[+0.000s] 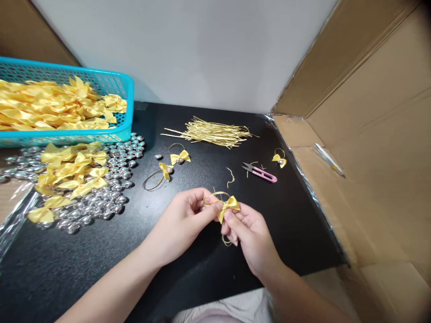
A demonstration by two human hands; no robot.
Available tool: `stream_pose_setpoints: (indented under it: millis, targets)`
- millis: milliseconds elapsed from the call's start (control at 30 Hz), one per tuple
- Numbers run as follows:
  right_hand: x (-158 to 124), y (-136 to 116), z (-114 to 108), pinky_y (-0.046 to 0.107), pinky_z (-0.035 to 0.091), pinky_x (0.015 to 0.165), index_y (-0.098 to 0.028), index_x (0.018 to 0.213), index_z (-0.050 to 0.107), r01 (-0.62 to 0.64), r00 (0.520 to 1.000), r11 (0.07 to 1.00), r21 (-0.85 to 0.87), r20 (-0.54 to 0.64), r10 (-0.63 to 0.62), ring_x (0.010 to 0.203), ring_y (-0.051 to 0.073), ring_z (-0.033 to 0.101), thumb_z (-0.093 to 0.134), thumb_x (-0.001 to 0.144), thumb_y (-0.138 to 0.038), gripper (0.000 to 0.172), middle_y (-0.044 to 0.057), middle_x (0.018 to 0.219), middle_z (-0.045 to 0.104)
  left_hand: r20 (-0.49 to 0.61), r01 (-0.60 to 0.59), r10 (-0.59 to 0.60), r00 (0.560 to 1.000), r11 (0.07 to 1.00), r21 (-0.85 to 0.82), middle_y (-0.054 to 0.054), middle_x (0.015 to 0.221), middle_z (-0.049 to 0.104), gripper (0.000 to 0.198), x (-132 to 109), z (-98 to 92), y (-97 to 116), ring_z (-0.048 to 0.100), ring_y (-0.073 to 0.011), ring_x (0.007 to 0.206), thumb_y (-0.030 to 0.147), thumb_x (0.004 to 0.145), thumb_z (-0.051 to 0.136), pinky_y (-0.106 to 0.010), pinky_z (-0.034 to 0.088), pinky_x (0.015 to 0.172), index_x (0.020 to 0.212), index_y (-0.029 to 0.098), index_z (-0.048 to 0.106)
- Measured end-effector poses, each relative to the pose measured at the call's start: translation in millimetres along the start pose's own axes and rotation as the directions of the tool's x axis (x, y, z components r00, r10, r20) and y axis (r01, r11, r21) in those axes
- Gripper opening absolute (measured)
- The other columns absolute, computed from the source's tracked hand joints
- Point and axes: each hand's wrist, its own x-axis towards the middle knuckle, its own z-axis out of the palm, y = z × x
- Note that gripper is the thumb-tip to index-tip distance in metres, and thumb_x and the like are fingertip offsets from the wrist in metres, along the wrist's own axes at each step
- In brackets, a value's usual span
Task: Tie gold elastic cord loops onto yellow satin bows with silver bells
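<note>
Between my two hands is a yellow ribbon bow (pixel 230 203) set against a thin gold ring (pixel 220 194). My left hand (pixel 191 208) is closed, pinching the ring and the bow's left side with thumb and fingers. Closed on the bow's lower right is my right hand (pixel 247 229), its thumb on the ribbon. A loop of thin gold cord (pixel 226 241) hangs below the right fingers. Beyond my hands lie two gold rings with bows and silver beads, one bow (pixel 180 157) farther back and the other bow (pixel 164 171) nearer.
A blue basket (pixel 129 103) of yellow bows stands at the left. Before it lie silver beads (pixel 87 211) with loose bows (pixel 76 170) on top. Gold ties (pixel 215 132) are bundled at the back. Pink thread snips (pixel 264 174) and another bow ring (pixel 279 158) lie right, near cardboard walls (pixel 370 89).
</note>
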Motion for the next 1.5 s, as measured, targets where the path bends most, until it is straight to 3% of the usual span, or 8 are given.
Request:
stream_pose_setpoints:
  millis: [100,200,300,433,567,833,1300,1500]
  targets:
    - [-3.9,0.2,-9.8,0.028,0.049,0.071,-0.019,0.091,0.067,0.227,0.958,0.939,-0.26,-0.115,-0.263,0.083,0.016,0.061,0.066,0.083,-0.027,0.012,0.006,0.097,0.064,-0.097,-0.019,0.024,0.995,0.998,0.062,0.001,0.066,0.062,0.026,-0.3,-0.6,0.4,0.053,-0.0117,0.062,0.04,0.081,0.063,-0.022,0.041,0.062,0.072,0.016,0.06]
    - [-9.0,-7.0,-17.6,0.039,0.044,0.094,-0.024,0.094,0.067,0.42,0.792,0.708,-0.568,-0.152,-0.591,0.112,0.022,0.055,0.065,0.082,-0.016,0.015,0.005,0.116,0.056,-0.202,0.005,0.024,0.979,0.99,0.139,0.001,0.065,0.06,0.028,-1.1,-1.6,-0.3,0.049,-0.0112,0.059,0.043,0.08,0.064,-0.022,0.037,0.056,0.075,0.016,0.063]
    - [-9.6,-20.5,-15.5,0.039,0.043,0.09,-0.025,0.087,0.07,0.498,0.655,0.404,-0.767,0.028,-0.755,0.101,0.02,0.053,0.066,0.081,-0.013,0.014,0.003,0.104,0.055,-0.247,0.013,0.037,0.968,0.98,0.199,0.003,0.061,0.056,0.029,-1.2,-1.7,-2.5,0.046,-0.0109,0.055,0.046,0.079,0.064,-0.022,0.033,0.052,0.076,0.016,0.063]
    - [0.9,-33.8,-3.7,0.039,0.042,0.08,-0.024,0.089,0.075,0.511,0.634,0.209,-0.834,0.201,-0.747,0.087,0.02,0.052,0.068,0.082,-0.018,0.012,0.004,0.089,0.058,-0.246,-0.028,0.077,0.966,0.979,0.2,0.003,0.059,0.055,0.026,0.0,-0.9,-3.4,0.046,-0.011,0.055,0.042,0.076,0.065,-0.022,0.035,0.052,0.072,0.017,0.059]
    - [15.4,-35.0,2.0,0.04,0.041,0.08,-0.022,0.089,0.077,0.451,0.667,0.236,-0.861,0.15,-0.73,0.081,0.02,0.052,0.072,0.081,-0.021,0.009,0.004,0.082,0.056,-0.261,-0.043,0.098,0.96,0.977,0.21,0.003,0.058,0.058,0.02,-0.2,-0.8,-1.5,0.048,-0.0112,0.054,0.036,0.073,0.066,-0.021,0.036,0.051,0.07,0.018,0.059]
    - [27.1,-31.7,-1.9,0.032,0.048,0.074,-0.023,0.078,0.076,0.506,0.796,0.516,-0.691,0.144,-0.588,0.08,0.017,0.057,0.072,0.08,-0.014,0.009,0.002,0.08,0.06,-0.268,-0.046,0.125,0.955,0.958,0.282,-0.001,0.064,0.066,0.02,-0.9,-2.0,1.5,0.052,-0.0127,0.057,0.036,0.074,0.065,-0.022,0.038,0.053,0.076,0.017,0.07]
    - [12.0,-25.7,-7.4,0.033,0.054,0.072,-0.022,0.093,0.07,0.793,0.487,0.315,-0.521,0.233,-0.842,0.078,0.017,0.074,0.065,0.084,0.0,0.024,0.001,0.085,0.077,-0.379,-0.021,0.054,0.924,0.996,0.091,-0.001,0.059,0.065,0.02,-1.9,-2.4,3.2,0.051,-0.0114,0.054,0.035,0.066,0.07,-0.023,0.036,0.052,0.064,0.015,0.066]
    - [4.4,-24.6,-12.0,0.037,0.058,0.078,-0.024,0.102,0.07,0.838,0.47,0.352,-0.416,0.225,-0.854,0.087,0.021,0.076,0.064,0.08,0.004,0.036,0.002,0.096,0.078,-0.409,-0.023,0.071,0.91,0.992,0.122,-0.001,0.059,0.065,0.018,0.8,-3.9,2.1,0.051,-0.0111,0.054,0.032,0.067,0.07,-0.022,0.035,0.051,0.063,0.015,0.066]
